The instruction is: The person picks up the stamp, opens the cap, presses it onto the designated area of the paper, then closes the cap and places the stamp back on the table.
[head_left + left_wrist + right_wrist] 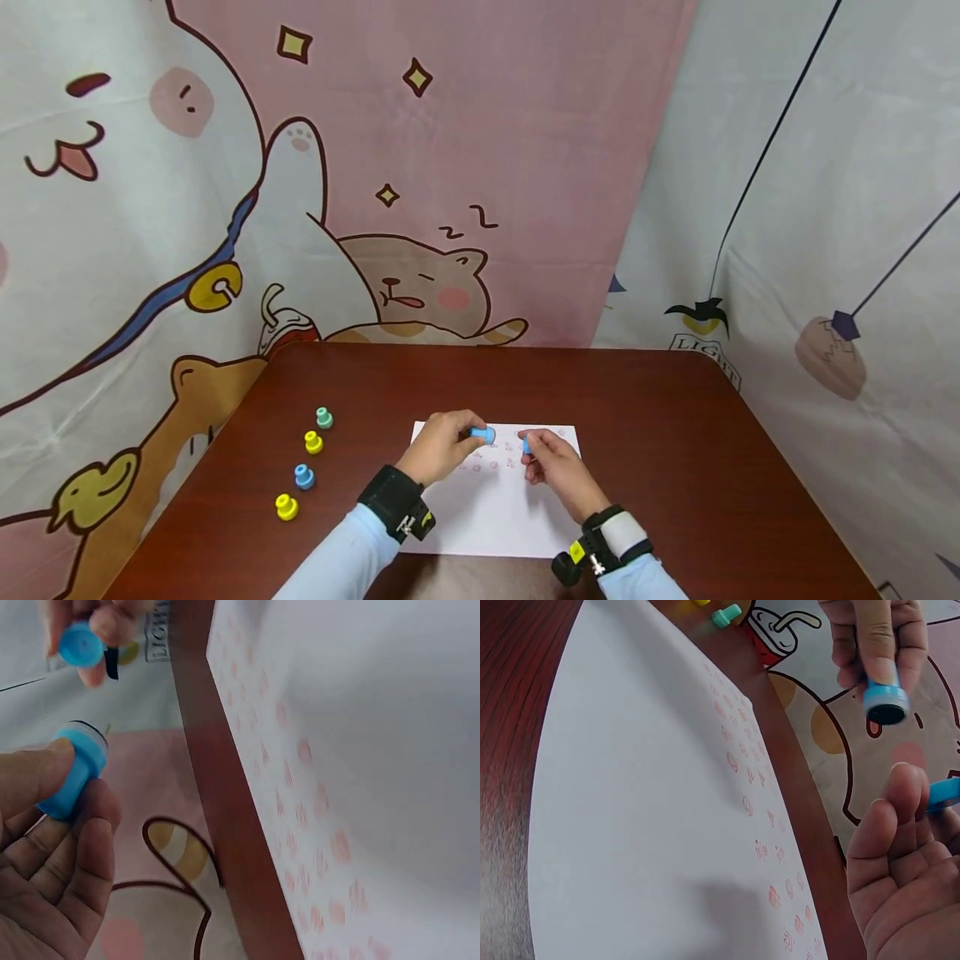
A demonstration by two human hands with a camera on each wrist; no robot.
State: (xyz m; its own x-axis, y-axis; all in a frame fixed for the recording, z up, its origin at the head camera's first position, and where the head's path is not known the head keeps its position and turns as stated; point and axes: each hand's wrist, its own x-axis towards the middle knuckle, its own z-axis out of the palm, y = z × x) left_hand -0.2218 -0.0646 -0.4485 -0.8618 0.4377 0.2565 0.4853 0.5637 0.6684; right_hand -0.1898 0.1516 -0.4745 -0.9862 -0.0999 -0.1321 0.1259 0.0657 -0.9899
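Note:
Above a sheet of white paper (480, 521), my left hand (441, 448) pinches a blue toy stamp (483, 435) between thumb and fingers. The stamp's dark round face is uncovered in the right wrist view. My right hand (561, 473) holds a small blue cap (81, 645), apart from the stamp and to its right; in the left wrist view the cap's round end shows. Rows of small red stamped prints (748, 805) mark the paper's far part. Both hands are raised off the paper.
Left of the paper, a teal stamp (324, 417), a yellow stamp (313, 442), a blue stamp (303, 477) and another yellow stamp (286, 507) stand in a line on the brown table (675, 467). A cartoon-printed cloth (525, 167) hangs behind the table.

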